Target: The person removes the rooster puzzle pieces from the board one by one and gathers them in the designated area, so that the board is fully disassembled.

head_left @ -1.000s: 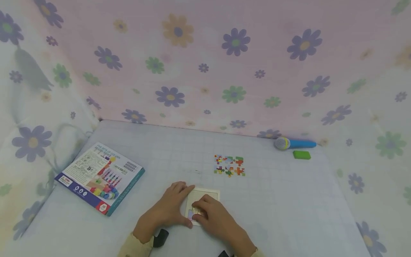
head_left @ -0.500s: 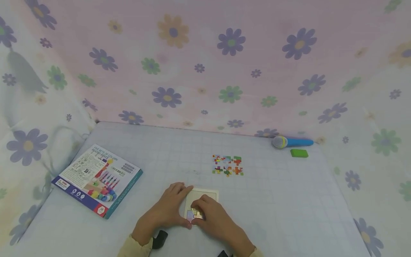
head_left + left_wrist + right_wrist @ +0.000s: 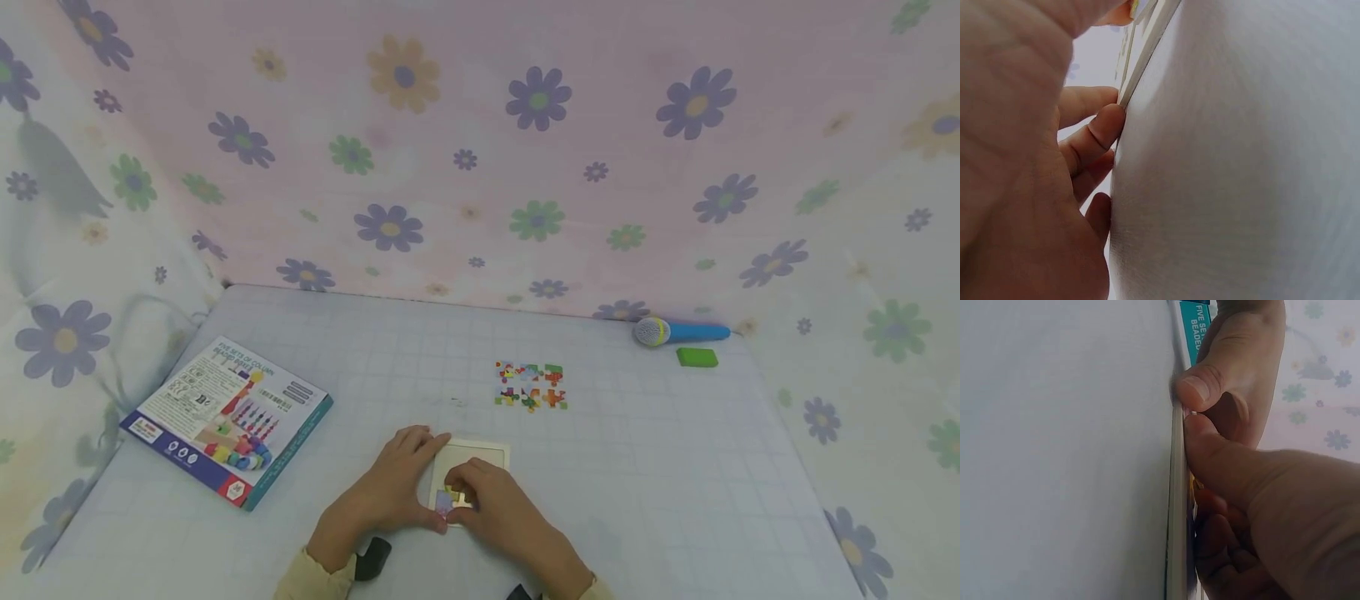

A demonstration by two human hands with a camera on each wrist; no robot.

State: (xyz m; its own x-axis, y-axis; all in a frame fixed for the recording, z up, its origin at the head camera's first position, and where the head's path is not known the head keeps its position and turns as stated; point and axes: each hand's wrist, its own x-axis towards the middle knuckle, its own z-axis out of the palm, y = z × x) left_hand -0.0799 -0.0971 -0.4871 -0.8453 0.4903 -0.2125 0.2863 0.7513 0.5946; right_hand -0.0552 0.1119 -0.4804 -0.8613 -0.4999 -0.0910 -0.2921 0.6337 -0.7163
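Observation:
A pale puzzle tray (image 3: 492, 451) lies flat at the table's front middle, with a few puzzle pieces (image 3: 444, 501) in its lower left. My left hand (image 3: 392, 483) holds the tray's left side, forefinger near the far corner and thumb at the near one. Its fingertips (image 3: 1109, 122) touch the tray's edge in the left wrist view. Over the lower part of the tray, my right hand (image 3: 495, 504) has thumb and curled forefinger at a yellowish puzzle piece, pinching it. Its thumb (image 3: 1200, 434) lies right by the left thumb in the right wrist view. The right fingers partly hide the pieces.
Several colourful puzzle pieces (image 3: 530, 386) lie in two rows beyond the tray. To the left is a boxed bead set (image 3: 228, 421). A toy microphone (image 3: 682, 332) and a green block (image 3: 697, 357) sit at the back right. Flowered cloth (image 3: 480, 167) walls the table in.
The head view has shifted slightly, so everything sits a little further left. My right fingers have shifted slightly at the pieces, which show more clearly. My left hand stays on the tray.

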